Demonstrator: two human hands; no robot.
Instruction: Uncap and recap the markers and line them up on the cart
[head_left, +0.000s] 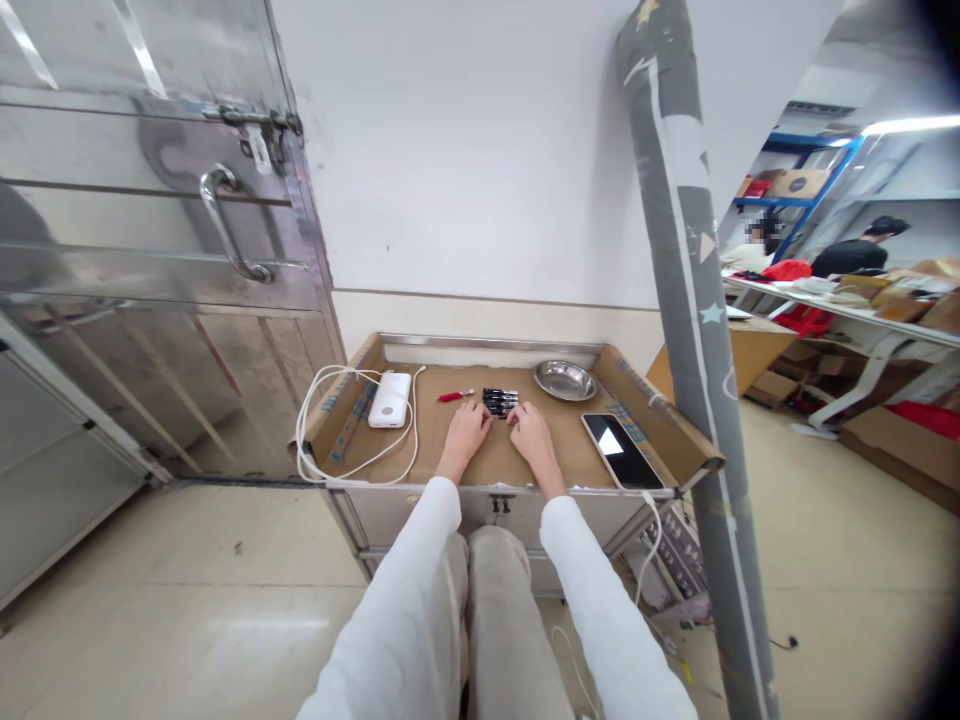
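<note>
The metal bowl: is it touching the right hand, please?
Apart. The head view shows bare brown cardboard between the right hand and the metal bowl, which sits farther back and to the right.

White power bank (389, 400) lying on the left side of a cardboard-lined table (501, 462), with a white cable (299, 440) looping loosely around it and out past the left edge. Right side's got a shiny metal dish (565, 381) toward the far end and a phone (631, 462) nearer the front, lying screen up. Big grey star-print roll (699, 350) stands tilted on the right. Metal door (90, 225) with a chunky handle (219, 228) far left; two people (851, 259) near a cluttered bench (862, 314) far right.
</note>
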